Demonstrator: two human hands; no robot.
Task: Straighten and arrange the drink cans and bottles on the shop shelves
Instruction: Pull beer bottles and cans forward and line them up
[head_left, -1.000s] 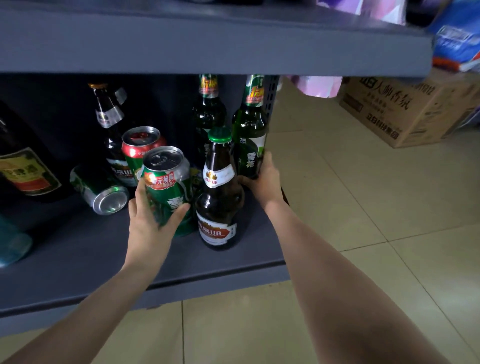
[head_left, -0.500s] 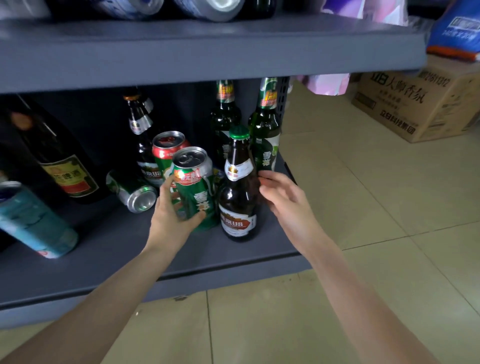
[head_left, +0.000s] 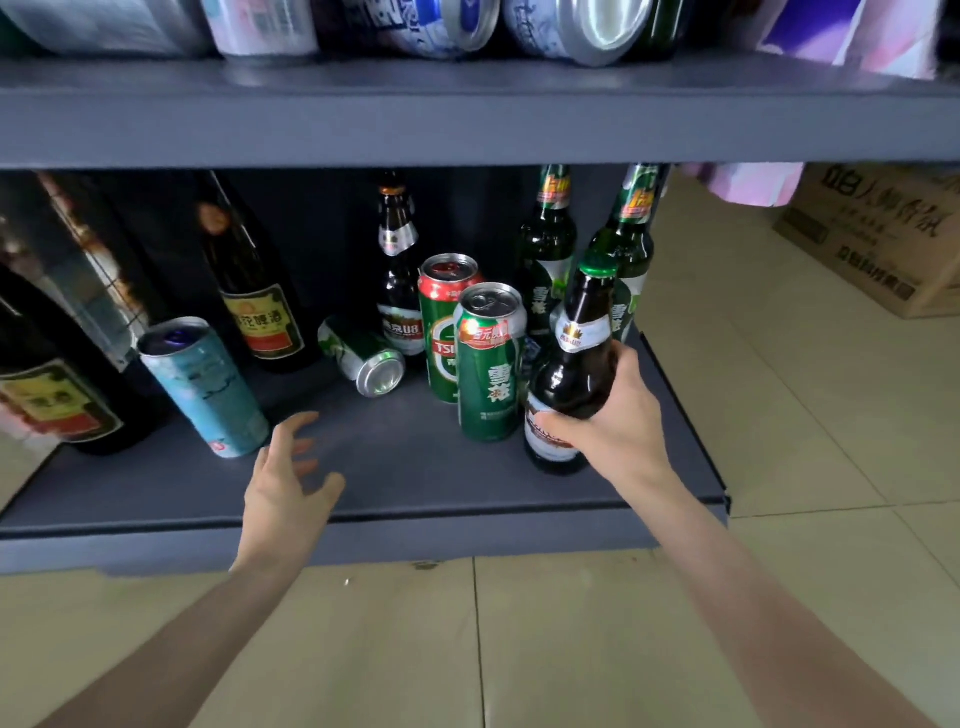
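Note:
My right hand (head_left: 615, 426) grips a brown beer bottle (head_left: 576, 358) with a green cap, near the right front of the lower grey shelf (head_left: 415, 467). Just left of it stands a tall green can (head_left: 488, 364), with a green and red can (head_left: 441, 322) behind that. My left hand (head_left: 288, 483) hovers over the shelf with fingers spread, holding nothing, beside a leaning light-blue can (head_left: 208, 387). A green can (head_left: 363, 356) lies on its side further back. Two green bottles (head_left: 631, 244) stand at the back right, and another brown bottle (head_left: 397, 265) at the back middle.
Dark bottles with red and yellow labels (head_left: 260, 291) lean at the left of the shelf. The upper shelf (head_left: 467, 114) carries several cans lying on their sides. A cardboard box (head_left: 883, 234) sits on the tiled floor to the right.
My left hand let go of the tall green can and moved left toward the blue can. My right hand closed round the brown bottle. The camera shifted left and back.

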